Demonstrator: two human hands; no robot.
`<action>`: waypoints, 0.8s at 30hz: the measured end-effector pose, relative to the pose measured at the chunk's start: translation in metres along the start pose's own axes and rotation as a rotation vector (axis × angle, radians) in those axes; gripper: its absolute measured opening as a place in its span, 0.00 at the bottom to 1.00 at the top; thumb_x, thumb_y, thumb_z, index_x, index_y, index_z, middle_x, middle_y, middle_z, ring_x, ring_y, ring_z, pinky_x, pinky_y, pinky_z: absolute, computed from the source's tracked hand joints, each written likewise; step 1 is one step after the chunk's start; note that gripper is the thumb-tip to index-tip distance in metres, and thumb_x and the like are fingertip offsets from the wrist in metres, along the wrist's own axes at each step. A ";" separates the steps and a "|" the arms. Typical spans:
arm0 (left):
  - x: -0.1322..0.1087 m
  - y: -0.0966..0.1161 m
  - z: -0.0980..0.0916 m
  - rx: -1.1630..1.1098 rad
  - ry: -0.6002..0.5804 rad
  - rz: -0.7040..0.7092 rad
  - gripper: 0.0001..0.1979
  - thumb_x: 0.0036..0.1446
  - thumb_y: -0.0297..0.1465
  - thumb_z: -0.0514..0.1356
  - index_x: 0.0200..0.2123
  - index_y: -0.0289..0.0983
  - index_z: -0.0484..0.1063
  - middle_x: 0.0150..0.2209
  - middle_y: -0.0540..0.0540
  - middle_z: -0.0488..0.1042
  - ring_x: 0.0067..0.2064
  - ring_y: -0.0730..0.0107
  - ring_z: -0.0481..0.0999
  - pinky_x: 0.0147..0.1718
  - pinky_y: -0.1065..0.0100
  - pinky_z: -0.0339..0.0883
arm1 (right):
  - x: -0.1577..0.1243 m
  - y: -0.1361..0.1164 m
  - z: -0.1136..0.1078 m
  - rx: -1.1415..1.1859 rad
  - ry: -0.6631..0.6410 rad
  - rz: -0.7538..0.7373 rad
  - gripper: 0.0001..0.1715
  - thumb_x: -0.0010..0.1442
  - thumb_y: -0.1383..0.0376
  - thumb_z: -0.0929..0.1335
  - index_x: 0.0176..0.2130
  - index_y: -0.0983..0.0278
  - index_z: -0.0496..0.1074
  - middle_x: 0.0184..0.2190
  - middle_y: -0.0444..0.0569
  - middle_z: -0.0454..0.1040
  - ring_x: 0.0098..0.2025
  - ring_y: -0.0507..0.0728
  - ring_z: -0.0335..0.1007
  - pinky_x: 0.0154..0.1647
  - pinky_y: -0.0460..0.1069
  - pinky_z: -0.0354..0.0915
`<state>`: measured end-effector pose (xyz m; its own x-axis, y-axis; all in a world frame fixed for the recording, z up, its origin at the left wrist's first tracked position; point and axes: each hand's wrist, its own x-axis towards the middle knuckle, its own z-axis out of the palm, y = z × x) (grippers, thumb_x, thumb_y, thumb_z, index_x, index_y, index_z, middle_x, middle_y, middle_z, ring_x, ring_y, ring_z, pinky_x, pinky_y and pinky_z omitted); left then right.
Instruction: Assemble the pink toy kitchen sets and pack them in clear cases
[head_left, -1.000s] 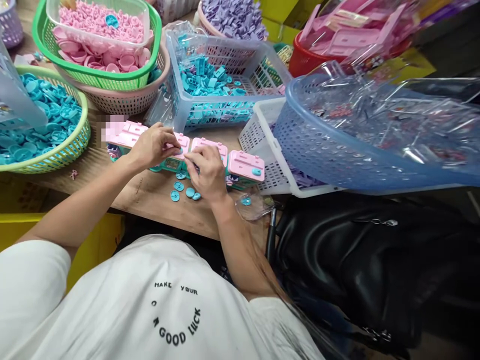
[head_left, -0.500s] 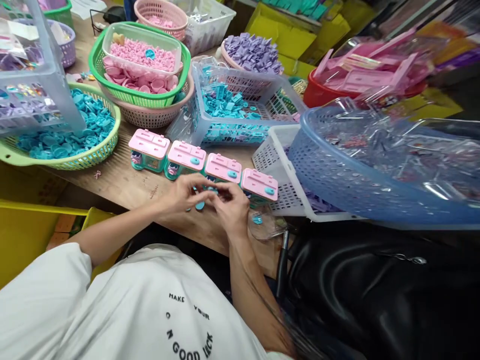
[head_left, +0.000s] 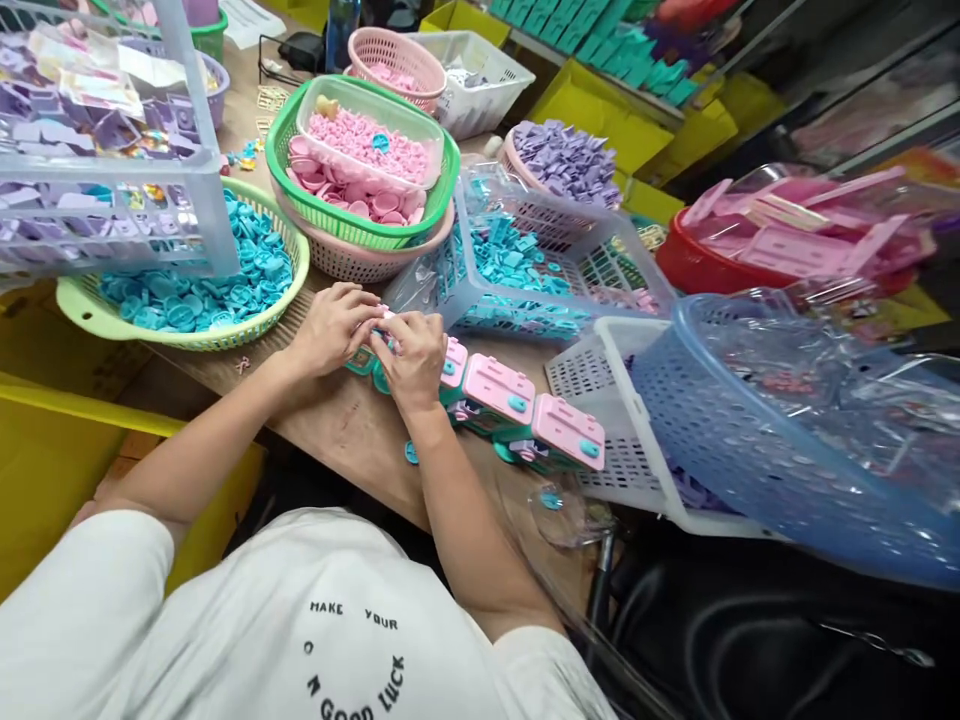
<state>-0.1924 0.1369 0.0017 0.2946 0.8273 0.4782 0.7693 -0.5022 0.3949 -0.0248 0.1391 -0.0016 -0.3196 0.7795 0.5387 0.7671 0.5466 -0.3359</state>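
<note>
Several small pink-roofed toys with teal bases stand in a slanting row on the table, some with a blue oval piece on the roof. At the row's left end, my left hand curls around the leftmost toy, fingers bent over its top. My right hand meets it there, fingertips pressed on the same roof. Both hands cover most of that toy, and any small part under the fingertips is hidden. A loose blue oval piece lies near the table edge, beside my right forearm.
Behind the row stand a clear basket of blue parts and a green basket of pink parts. A pale-green basket is at left. A white crate and a blue basket crowd the right. Clear plastic lies in front.
Both hands have moved from in front of the row's middle to the leftmost toy and now press on its roof. The camera view has shifted, so the table things appear lower and farther right.
</note>
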 end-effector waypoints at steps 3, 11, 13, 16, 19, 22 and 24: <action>-0.005 0.002 0.004 0.011 0.025 -0.023 0.19 0.69 0.35 0.50 0.55 0.38 0.75 0.56 0.41 0.76 0.62 0.53 0.65 0.60 0.50 0.58 | -0.006 0.000 -0.006 0.023 -0.006 -0.021 0.09 0.66 0.58 0.69 0.43 0.57 0.78 0.43 0.49 0.77 0.46 0.62 0.65 0.47 0.55 0.60; -0.009 0.000 0.005 0.027 -0.005 -0.007 0.19 0.69 0.35 0.50 0.57 0.40 0.73 0.58 0.42 0.74 0.64 0.52 0.64 0.59 0.51 0.56 | -0.003 -0.003 -0.002 0.176 -0.015 0.045 0.06 0.65 0.63 0.69 0.39 0.58 0.79 0.40 0.48 0.79 0.46 0.61 0.67 0.50 0.55 0.62; -0.010 0.002 0.005 0.037 0.000 -0.026 0.19 0.69 0.33 0.50 0.57 0.40 0.73 0.59 0.42 0.74 0.64 0.53 0.64 0.60 0.51 0.56 | 0.000 -0.005 0.000 0.159 -0.019 0.068 0.06 0.65 0.63 0.69 0.38 0.58 0.79 0.40 0.48 0.79 0.46 0.61 0.66 0.50 0.56 0.62; -0.012 0.003 0.004 0.058 -0.006 -0.044 0.20 0.68 0.32 0.49 0.59 0.39 0.71 0.60 0.42 0.73 0.65 0.54 0.63 0.62 0.51 0.55 | 0.004 -0.009 0.000 0.131 -0.029 0.111 0.07 0.65 0.63 0.70 0.38 0.59 0.80 0.39 0.48 0.80 0.47 0.62 0.65 0.52 0.56 0.60; -0.013 0.004 0.000 0.069 -0.004 -0.030 0.20 0.68 0.32 0.49 0.60 0.39 0.70 0.61 0.42 0.72 0.66 0.54 0.63 0.64 0.49 0.55 | 0.006 -0.015 -0.002 0.106 -0.036 0.138 0.07 0.65 0.61 0.70 0.38 0.59 0.80 0.41 0.48 0.80 0.50 0.62 0.63 0.54 0.56 0.58; -0.010 0.000 -0.004 0.050 0.055 0.022 0.19 0.68 0.31 0.50 0.59 0.43 0.69 0.60 0.44 0.73 0.66 0.53 0.64 0.64 0.47 0.57 | 0.009 -0.021 -0.005 0.081 -0.049 0.150 0.09 0.67 0.59 0.69 0.39 0.58 0.80 0.44 0.46 0.80 0.54 0.61 0.61 0.56 0.56 0.56; -0.005 -0.005 -0.003 0.033 0.089 0.055 0.18 0.68 0.31 0.50 0.58 0.46 0.69 0.60 0.45 0.73 0.66 0.53 0.64 0.64 0.44 0.57 | 0.012 -0.023 -0.004 0.063 -0.058 0.171 0.10 0.68 0.58 0.68 0.40 0.57 0.80 0.46 0.45 0.79 0.55 0.61 0.60 0.56 0.56 0.54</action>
<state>-0.1993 0.1341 -0.0002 0.2871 0.7723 0.5666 0.7717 -0.5369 0.3409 -0.0437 0.1352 0.0161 -0.2206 0.8779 0.4251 0.7772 0.4215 -0.4672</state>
